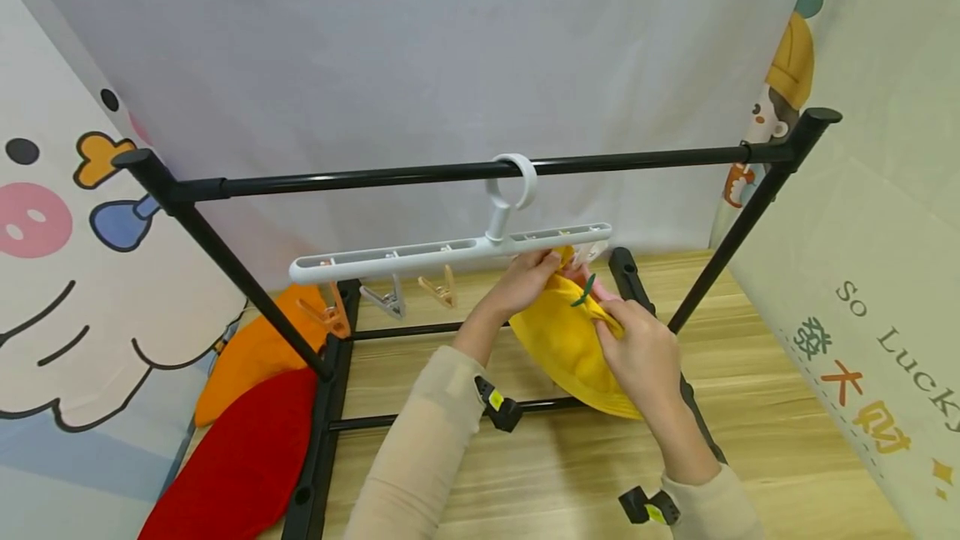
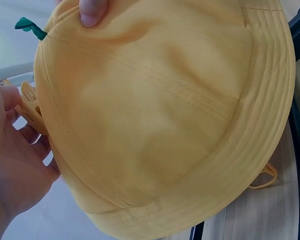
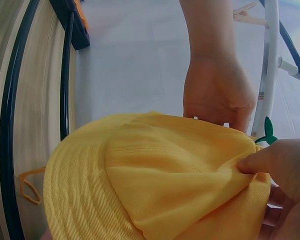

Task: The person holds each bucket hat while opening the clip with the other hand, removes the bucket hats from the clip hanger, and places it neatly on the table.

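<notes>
A yellow bucket hat (image 1: 570,348) with a small green sprout (image 1: 583,290) on its crown hangs below the right half of a white hanger (image 1: 450,253). My left hand (image 1: 525,280) pinches a yellow clothespin (image 2: 32,109) at the crown's edge, just under the hanger bar. Whether its jaws are on the cloth is hidden by the hat. With thumb and fingers, my right hand (image 1: 641,348) grips the crown near the sprout. In the right wrist view the cloth (image 3: 190,175) creases towards my right thumb.
The hanger hooks over a black rack's top rail (image 1: 360,180). Orange (image 1: 330,312), grey (image 1: 386,298) and tan (image 1: 441,286) clothespins dangle at its left. Something pink (image 1: 596,282) shows behind the sprout. Red (image 1: 232,457) and orange hats (image 1: 255,352) lie left of the rack.
</notes>
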### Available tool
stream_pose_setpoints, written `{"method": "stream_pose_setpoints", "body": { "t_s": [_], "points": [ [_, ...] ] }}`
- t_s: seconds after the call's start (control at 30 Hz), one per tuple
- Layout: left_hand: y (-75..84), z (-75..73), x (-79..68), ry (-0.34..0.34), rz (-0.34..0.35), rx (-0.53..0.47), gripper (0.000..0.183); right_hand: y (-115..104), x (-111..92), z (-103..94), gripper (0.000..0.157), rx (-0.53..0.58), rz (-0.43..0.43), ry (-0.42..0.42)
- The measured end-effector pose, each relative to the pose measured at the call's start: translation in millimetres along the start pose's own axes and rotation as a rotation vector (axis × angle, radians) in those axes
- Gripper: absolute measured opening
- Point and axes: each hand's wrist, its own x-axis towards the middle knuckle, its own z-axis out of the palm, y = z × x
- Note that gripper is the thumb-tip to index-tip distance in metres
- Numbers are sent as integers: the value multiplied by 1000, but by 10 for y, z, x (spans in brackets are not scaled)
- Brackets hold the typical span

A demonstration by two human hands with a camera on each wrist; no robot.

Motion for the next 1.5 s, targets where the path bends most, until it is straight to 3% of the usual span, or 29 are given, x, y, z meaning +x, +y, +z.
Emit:
{"method": "stream_pose_setpoints", "body": {
  "t_s": [0.13, 0.47, 0.73, 1.5],
  "points": [
    [7, -2, -18, 39, -41, 38, 35, 10, -11, -30, 21, -5, -8, -2],
    [12, -16, -34, 59, -109, 63, 35, 37, -63, -140, 17, -28, -46, 12],
    [-6, -14, -15, 52, -65, 44, 30, 67, -77, -271, 15, -37, -60, 33],
    [-22, -13, -1, 63, -88, 11, 32, 130, 34, -818, 14, -76, -133, 153]
  ]
}}
